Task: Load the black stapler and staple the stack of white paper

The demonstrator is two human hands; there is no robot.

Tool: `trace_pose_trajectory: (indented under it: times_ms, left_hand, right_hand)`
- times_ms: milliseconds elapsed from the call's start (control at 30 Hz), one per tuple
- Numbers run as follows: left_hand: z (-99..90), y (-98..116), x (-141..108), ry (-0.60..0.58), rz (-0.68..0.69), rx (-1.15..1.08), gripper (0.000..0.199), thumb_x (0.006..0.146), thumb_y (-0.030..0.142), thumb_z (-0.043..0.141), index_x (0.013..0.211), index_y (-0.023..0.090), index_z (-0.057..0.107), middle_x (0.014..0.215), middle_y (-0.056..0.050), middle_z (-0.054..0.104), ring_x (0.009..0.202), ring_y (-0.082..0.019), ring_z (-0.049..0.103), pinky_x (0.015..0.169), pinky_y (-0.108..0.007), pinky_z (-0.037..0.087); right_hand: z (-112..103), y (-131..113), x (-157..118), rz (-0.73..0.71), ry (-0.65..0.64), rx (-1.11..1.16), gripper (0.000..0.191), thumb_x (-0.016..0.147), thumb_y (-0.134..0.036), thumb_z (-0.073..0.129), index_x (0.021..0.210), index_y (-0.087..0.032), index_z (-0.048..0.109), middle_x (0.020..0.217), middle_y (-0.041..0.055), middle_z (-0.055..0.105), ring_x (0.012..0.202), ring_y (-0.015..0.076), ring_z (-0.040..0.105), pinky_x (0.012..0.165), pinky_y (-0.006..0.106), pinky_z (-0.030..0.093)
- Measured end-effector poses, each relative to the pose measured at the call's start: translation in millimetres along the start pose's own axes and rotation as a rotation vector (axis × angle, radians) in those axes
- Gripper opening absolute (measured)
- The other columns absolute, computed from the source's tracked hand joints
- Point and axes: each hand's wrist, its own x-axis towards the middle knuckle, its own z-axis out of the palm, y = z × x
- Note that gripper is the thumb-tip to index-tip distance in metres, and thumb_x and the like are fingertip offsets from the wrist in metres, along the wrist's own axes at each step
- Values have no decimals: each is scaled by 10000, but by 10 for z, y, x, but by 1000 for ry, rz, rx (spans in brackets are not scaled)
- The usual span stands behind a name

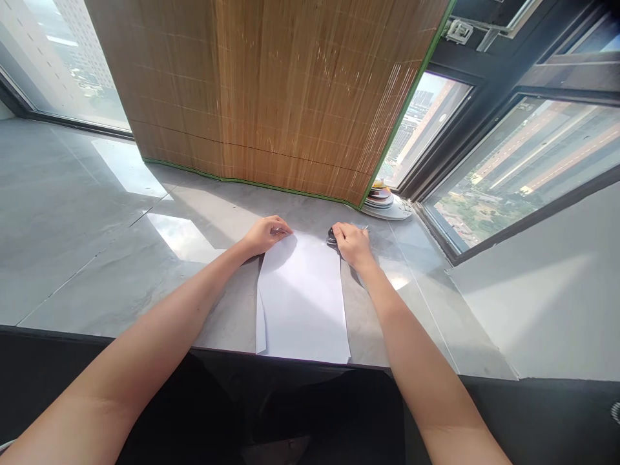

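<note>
A stack of white paper sheets (pixel 303 297) lies on the grey tiled ledge, its near edge close to the ledge's front. The lower left corner of the stack is folded or curled, and the sheets are slightly uneven at the lower right. At the far left corner, my left hand (pixel 264 234) is closed with thumb and fingers on the paper's edge. My right hand (pixel 353 244) is wrapped round a small black stapler (pixel 332 238) at the far right corner of the sheets. The fingers hide most of the stapler, and a thin tip shows beyond them.
A hanging bamboo blind (pixel 271 97) with green edging comes down to the ledge behind the hands. Stacked plates (pixel 385 205) stand in the corner at the right, beside the window frame (pixel 436 239). The ledge (pixel 121 258) ends at a dark front edge.
</note>
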Motion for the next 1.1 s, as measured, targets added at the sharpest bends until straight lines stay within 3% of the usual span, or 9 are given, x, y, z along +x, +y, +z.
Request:
trace_pose_trajectory:
  times_ms: [600,933,1100]
  left_hand:
    - [-2,11,3,-6,1,-4,181,910,285,695,953,240,864,1118,-73,775,917,-198,712,895,-338,595]
    - [-6,30,3,-1,-12,-17,185,917,360,720,939,244,862,1119,-78,774,919,-206,713,904,-354,600]
    - [-9,29,-4,-10,-7,-19,190,914,360,713,942,241,859,1123,-78,774,930,-209,718,915,-353,602]
  right_hand:
    - [-10,-68,-10,-21,-42,-118,471,1146,-399,311,891,-225,667,984,51,754,1009,247,625,873,385,278]
    - [-17,-135,-44,10,-51,-157,480,1145,-401,332,1038,-275,782,1149,67,798,1119,301,585,995,485,316]
    - [-14,-172,-50,-10,-77,-235,514,1152,-385,295,1089,-267,791,1169,85,800,1127,311,584,986,482,334]
